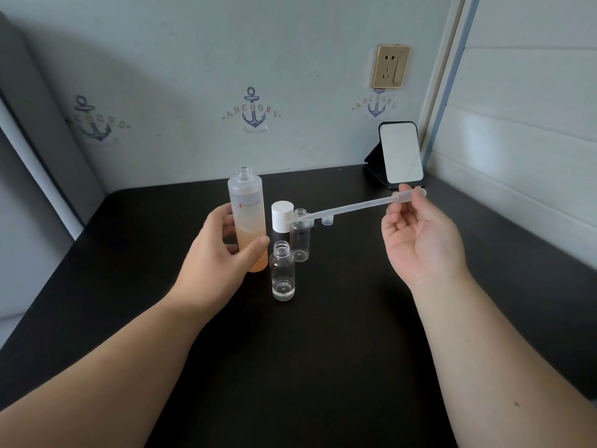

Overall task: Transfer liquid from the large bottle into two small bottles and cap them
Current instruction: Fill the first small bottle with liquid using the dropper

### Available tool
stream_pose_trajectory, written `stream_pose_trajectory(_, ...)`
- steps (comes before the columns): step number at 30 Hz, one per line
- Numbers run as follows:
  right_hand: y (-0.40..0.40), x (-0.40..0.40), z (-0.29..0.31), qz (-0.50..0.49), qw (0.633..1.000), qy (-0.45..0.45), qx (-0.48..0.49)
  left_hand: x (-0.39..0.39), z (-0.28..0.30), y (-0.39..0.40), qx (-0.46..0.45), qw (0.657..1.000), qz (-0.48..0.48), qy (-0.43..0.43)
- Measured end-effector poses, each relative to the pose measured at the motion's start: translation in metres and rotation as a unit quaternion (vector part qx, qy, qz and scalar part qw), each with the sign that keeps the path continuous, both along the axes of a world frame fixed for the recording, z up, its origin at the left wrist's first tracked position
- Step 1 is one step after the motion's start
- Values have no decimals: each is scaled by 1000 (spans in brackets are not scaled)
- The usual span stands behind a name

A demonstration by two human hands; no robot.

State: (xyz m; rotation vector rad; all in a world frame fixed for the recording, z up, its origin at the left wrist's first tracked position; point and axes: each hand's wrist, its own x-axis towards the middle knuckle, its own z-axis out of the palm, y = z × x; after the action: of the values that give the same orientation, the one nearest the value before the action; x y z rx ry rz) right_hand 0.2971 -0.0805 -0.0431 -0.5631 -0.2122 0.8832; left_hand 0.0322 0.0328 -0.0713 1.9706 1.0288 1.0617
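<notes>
Nearest us on the black table (323, 350) stands a small clear bottle (283, 272), uncapped, with a little clear liquid at its bottom. Just left of it our left hand (223, 250) wraps fingers and thumb around the large frosted bottle (248, 218), which is open-necked, upright and holds peach-tinted liquid in its lower part. Our right hand (416, 237) pinches the bulb of a plastic pipette (352, 206), whose tip reaches left to the mouth of the second small bottle (300, 236). A white cap (282, 215) stands beside that bottle. Two small clear caps (327, 219) lie just behind. At the far right, a mirror (400, 153) leans near a wall socket (390, 66).
</notes>
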Motion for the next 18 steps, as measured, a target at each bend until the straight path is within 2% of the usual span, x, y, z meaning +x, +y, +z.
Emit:
stream_pose_trajectory(6, 1, -1, -1, 8, 1000, -12, 4, 4, -1, 2, 5, 999, 15, 36)
stream_pose_trajectory(18, -1, -5, 2, -8, 998, -43, 35, -1, 0, 2, -1, 1000, -5, -10)
